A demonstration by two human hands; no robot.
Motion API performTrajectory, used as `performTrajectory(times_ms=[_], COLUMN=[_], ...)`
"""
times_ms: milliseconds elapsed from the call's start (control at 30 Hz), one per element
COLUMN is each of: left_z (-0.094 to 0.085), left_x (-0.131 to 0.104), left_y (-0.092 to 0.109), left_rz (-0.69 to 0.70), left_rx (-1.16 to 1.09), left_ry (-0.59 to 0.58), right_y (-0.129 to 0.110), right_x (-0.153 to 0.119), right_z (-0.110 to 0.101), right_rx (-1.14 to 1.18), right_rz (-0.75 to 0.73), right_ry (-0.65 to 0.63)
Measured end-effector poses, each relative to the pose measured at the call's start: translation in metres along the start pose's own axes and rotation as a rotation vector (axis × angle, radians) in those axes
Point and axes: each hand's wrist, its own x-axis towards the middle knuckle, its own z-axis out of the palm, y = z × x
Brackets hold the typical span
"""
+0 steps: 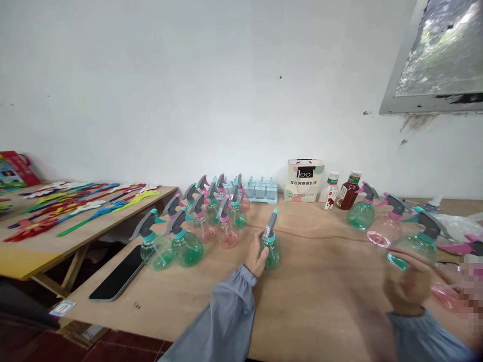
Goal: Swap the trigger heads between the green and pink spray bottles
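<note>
Left hand [258, 257] grasps a green bottle [274, 255], upright near the middle of the table [302, 306]. Right hand [409, 285], blurred, before the right-side bottle [419, 245]; cannot tell whether it grips anything

The right hand [408, 282] is motion-blurred; contact with the green spray bottle [418, 244] behind it cannot be determined. The left hand [258, 256] covers the left side of the held spray bottle [273, 255], which conceals its far fingers. Front spray bottles [187, 249] partly obscure the rear spray bottles [213, 207]. At lower right, a pixelated patch [474, 284] masks part of a pink spray bottle [446, 296]. The top and right edges crop the window [439, 55]; the bottom edge crops both sleeves [228, 311]. Fine print on the paper bag [304, 188] is illegible.
</note>
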Motion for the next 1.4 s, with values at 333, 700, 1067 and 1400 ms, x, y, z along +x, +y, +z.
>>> performTrajectory(times_ms=[333,700,1067,1400], left_z=[-0.008,-0.072,-0.068,-0.034], left_x=[0.003,0.037,0.035,0.022], left_y=[0.01,0.003,-0.018,0.006], left_rz=[0.452,-0.002,-0.039,0.016], left_rx=[0.201,0.52,0.426,0.359], left_ry=[-0.103,0.807,0.521,0.276], right_y=[-0.101,-0.082,-0.085,-0.074], right_x=[-0.054,-0.047,-0.03,-0.028], right_z=[0.148,0.149,0.133,0.139], right_rx=[0.446,0.576,0.993,1.421], right_rz=[0.2,0.256,0.765,1.198], right_ry=[-0.609,-0.591,-0.519,-0.557])
